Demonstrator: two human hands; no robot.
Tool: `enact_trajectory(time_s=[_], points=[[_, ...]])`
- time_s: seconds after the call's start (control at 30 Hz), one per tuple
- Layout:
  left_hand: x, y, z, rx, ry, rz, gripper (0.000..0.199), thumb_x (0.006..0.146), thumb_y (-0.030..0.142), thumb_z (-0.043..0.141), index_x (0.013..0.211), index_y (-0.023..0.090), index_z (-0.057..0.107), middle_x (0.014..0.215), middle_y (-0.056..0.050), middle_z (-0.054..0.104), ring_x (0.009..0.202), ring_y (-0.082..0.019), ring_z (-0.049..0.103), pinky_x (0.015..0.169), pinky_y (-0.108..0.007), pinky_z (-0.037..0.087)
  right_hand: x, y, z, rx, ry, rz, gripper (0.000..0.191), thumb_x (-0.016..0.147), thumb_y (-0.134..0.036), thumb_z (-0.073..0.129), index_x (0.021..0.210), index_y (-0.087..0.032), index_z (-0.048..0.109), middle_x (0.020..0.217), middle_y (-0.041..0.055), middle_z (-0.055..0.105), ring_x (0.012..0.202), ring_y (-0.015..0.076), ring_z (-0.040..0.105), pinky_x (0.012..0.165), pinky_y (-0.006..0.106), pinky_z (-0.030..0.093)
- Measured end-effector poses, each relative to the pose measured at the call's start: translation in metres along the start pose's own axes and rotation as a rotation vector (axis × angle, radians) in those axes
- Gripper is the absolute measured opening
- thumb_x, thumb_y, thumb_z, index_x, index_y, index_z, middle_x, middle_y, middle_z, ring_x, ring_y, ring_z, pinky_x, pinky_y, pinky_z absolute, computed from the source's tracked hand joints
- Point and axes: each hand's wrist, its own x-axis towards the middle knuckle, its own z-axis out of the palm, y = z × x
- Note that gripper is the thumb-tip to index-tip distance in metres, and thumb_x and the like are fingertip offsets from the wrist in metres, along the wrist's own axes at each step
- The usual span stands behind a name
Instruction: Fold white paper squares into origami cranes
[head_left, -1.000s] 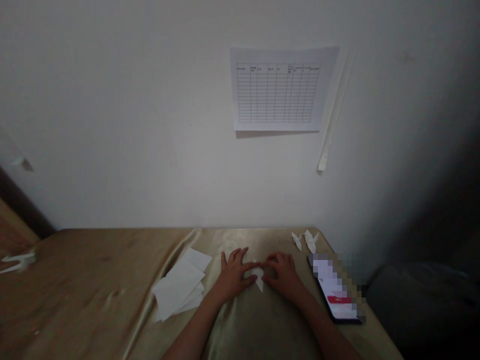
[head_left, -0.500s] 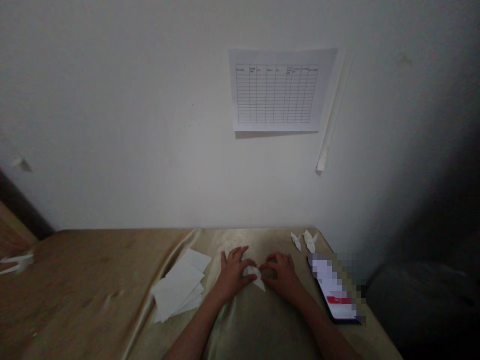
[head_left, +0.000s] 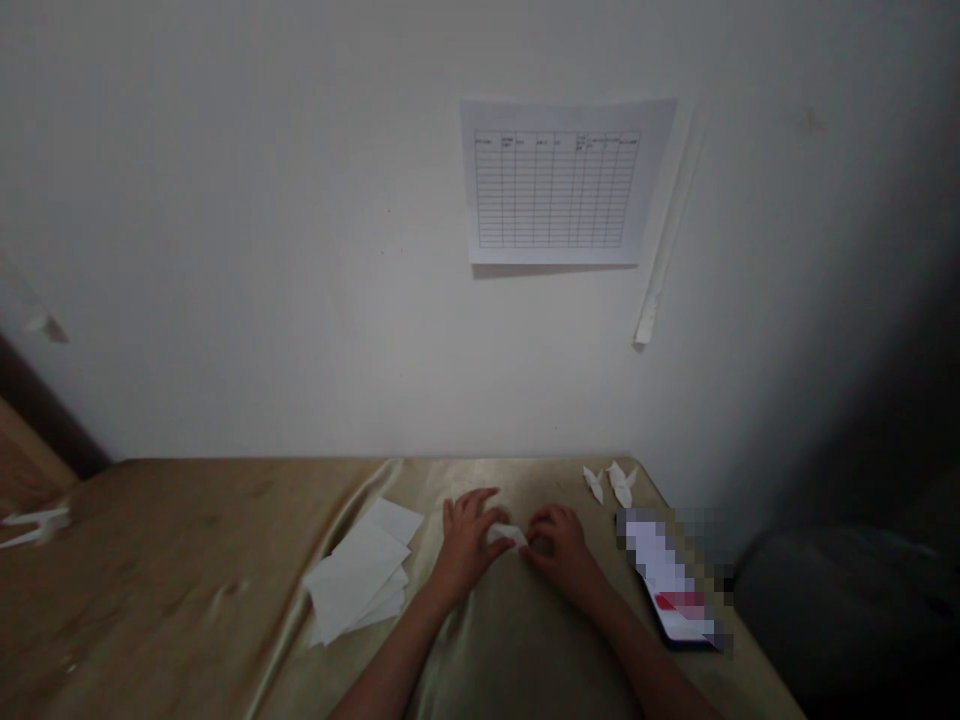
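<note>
A small folded piece of white paper (head_left: 510, 537) lies between my two hands at the middle of the cloth-covered table. My left hand (head_left: 469, 545) grips its left side between thumb and index finger, the other fingers raised and spread. At the paper's right end, my right hand (head_left: 559, 545) pinches the edge with thumb and fingertips. Parts of the paper are hidden under my fingers. Left of my left arm lies a loose stack of white paper sheets (head_left: 364, 575). Two small folded paper shapes (head_left: 620, 484) with pointed ends rest near the far right corner.
A phone (head_left: 671, 585) with a lit, blurred-out screen lies by the right edge of the gold tablecloth (head_left: 187, 570). The white wall (head_left: 300, 250) rises behind the table, with a printed table sheet (head_left: 555, 185) on it. Something white (head_left: 37, 525) sits at far left.
The pointed flap that hung toward me from the folded paper no longer shows; the paper now looks like a flatter, narrower strip. Both hands stay in nearly the same place.
</note>
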Motion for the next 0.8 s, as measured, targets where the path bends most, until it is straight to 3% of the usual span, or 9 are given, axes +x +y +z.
enact_trajectory(time_s=[0.17,0.3,0.57,0.8], points=[[0.001,-0.002,0.003,0.004,0.061,-0.031,0.037,0.082,0.035,0.072,0.118,0.034,0.064,0.147,-0.003,0.049,0.136,-0.031,0.04,0.117,-0.062,0.018,0.004,0.003,-0.003,-0.067,0.134,0.047,0.008,0.084,-0.029,0.065,0.082,-0.024,0.07,0.106,0.0055,0.066,0.109,0.0241,0.053,0.102,0.039,0.036],[0.002,-0.005,0.005,0.007,0.089,-0.058,0.049,0.08,0.034,0.072,0.127,0.032,0.059,0.144,-0.006,0.052,0.135,-0.03,0.042,0.115,-0.056,0.025,0.004,0.002,-0.008,-0.2,0.238,0.088,0.008,0.085,-0.025,0.059,0.079,-0.022,0.065,0.103,0.0063,0.067,0.107,0.0254,0.053,0.108,0.045,0.028],[0.0,0.003,-0.003,0.038,-0.01,-0.142,0.027,0.084,0.032,0.069,0.111,0.037,0.072,0.144,-0.002,0.052,0.135,-0.03,0.04,0.115,-0.062,0.022,0.0,-0.003,-0.005,-0.219,0.105,0.064,0.011,0.086,-0.021,0.056,0.079,-0.025,0.065,0.099,0.0017,0.072,0.117,0.0254,0.055,0.118,0.058,0.002],[-0.001,0.005,-0.003,0.057,-0.07,-0.201,0.022,0.087,0.04,0.065,0.106,0.04,0.075,0.147,-0.002,0.05,0.138,-0.034,0.038,0.114,-0.07,0.015,0.0,-0.005,-0.009,-0.129,0.014,0.033,0.014,0.087,-0.028,0.059,0.085,-0.029,0.073,0.104,0.0001,0.074,0.122,0.0274,0.053,0.115,0.065,-0.006]])
